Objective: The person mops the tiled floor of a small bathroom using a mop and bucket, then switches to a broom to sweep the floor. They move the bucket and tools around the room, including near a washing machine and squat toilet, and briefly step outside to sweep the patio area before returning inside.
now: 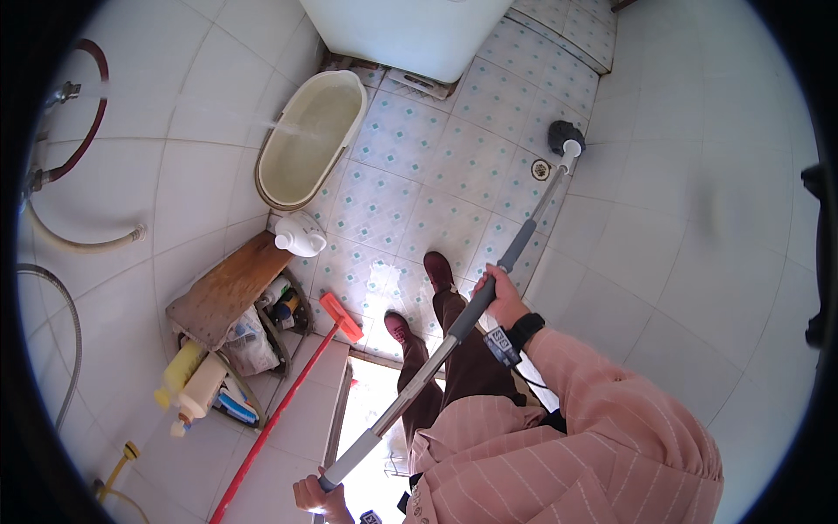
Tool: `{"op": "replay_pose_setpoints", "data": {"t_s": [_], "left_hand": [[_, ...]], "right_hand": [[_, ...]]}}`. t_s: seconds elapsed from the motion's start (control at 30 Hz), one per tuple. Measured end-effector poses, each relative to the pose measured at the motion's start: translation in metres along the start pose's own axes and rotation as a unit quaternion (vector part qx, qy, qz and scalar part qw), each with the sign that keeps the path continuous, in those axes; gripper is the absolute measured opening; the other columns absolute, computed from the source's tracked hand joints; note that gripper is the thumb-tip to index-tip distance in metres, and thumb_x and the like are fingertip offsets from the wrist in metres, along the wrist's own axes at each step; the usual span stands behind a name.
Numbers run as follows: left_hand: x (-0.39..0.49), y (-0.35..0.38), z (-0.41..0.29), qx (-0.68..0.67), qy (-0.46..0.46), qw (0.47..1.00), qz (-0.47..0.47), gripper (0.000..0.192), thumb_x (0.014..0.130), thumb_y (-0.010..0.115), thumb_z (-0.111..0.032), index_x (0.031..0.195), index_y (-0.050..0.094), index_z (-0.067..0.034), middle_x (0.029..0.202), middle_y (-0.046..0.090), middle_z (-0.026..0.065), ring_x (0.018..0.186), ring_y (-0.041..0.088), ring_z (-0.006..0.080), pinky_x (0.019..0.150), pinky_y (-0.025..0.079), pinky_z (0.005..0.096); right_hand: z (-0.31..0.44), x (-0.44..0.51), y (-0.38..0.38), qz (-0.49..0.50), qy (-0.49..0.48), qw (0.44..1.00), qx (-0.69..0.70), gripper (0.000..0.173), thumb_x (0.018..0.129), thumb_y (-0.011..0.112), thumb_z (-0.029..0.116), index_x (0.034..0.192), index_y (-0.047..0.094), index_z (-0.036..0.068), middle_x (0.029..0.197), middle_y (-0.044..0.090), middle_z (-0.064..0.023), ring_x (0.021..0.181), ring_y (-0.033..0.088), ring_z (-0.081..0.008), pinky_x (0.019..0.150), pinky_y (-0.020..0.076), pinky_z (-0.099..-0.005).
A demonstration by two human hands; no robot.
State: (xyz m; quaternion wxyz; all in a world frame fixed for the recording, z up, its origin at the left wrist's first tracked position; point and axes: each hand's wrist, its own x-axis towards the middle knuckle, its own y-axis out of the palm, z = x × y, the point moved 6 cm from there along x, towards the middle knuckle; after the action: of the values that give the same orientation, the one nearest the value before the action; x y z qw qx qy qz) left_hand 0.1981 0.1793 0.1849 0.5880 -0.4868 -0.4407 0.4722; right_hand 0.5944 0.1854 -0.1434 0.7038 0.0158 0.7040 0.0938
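A long-handled mop (412, 386) with a metal pole and grey sleeves runs diagonally across the view. My right hand (501, 298), with a black band on its wrist, grips a grey sleeve partway down the pole. Around the pole's top end, at the lower left, my left hand (322, 498) is closed. The dark grey mop head (564, 136) rests on the tiled floor (399, 177) by the right wall, under a white connector. Just beside it is a round floor drain (541, 170).
Water streams into an oblong bucket (357, 121) at the left wall. Beside it stands a white jug (301, 234). A wooden-topped corner shelf (229, 288) holds bottles and a brush. A red-handled floor squeegee (288, 399) leans nearby. A white appliance (406, 33) stands ahead.
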Motion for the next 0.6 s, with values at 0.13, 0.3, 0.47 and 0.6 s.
{"op": "replay_pose_setpoints", "data": {"t_s": [0.13, 0.3, 0.47, 0.6], "left_hand": [[-0.019, -0.016, 0.011, -0.015, -0.026, 1.000, 0.002, 0.033, 0.076, 0.062, -0.019, 0.051, 0.042, -0.009, 0.047, 0.039, 0.0070, 0.042, 0.041, 0.0260, 0.039, 0.036, 0.0370], [-0.028, -0.037, 0.028, 0.010, -0.039, 0.999, -0.019, 0.033, 0.071, 0.066, -0.020, 0.050, 0.042, -0.008, 0.048, 0.042, 0.0066, 0.042, 0.043, 0.0258, 0.040, 0.037, 0.0369], [-0.044, -0.072, 0.055, 0.054, -0.027, 0.997, -0.048, 0.030, 0.071, 0.067, -0.023, 0.055, 0.048, -0.007, 0.052, 0.047, 0.0074, 0.045, 0.047, 0.0275, 0.042, 0.039, 0.0368], [-0.064, -0.096, 0.073, 0.064, -0.053, 0.995, -0.055, 0.029, 0.071, 0.066, -0.023, 0.055, 0.048, -0.007, 0.052, 0.048, 0.0075, 0.045, 0.048, 0.0275, 0.043, 0.041, 0.0372]], "right_hand": [[-0.021, -0.017, -0.009, -0.018, 0.042, 0.999, -0.007, 0.019, 0.078, 0.059, 0.018, 0.067, 0.047, 0.010, 0.058, 0.047, -0.0034, 0.054, 0.049, -0.0184, 0.060, 0.0439, -0.0360], [-0.047, -0.034, 0.003, -0.011, 0.052, 0.998, -0.022, 0.018, 0.078, 0.058, 0.018, 0.067, 0.046, 0.010, 0.058, 0.046, -0.0041, 0.054, 0.049, -0.0193, 0.059, 0.0436, -0.0366], [-0.089, -0.060, 0.021, 0.026, 0.079, 0.996, -0.016, 0.017, 0.075, 0.061, 0.016, 0.066, 0.048, 0.010, 0.057, 0.048, -0.0038, 0.054, 0.049, -0.0189, 0.058, 0.0438, -0.0371], [-0.120, -0.080, 0.036, 0.040, 0.107, 0.993, -0.014, 0.016, 0.076, 0.060, 0.015, 0.069, 0.047, 0.009, 0.059, 0.046, -0.0031, 0.055, 0.049, -0.0190, 0.058, 0.0444, -0.0379]]}}
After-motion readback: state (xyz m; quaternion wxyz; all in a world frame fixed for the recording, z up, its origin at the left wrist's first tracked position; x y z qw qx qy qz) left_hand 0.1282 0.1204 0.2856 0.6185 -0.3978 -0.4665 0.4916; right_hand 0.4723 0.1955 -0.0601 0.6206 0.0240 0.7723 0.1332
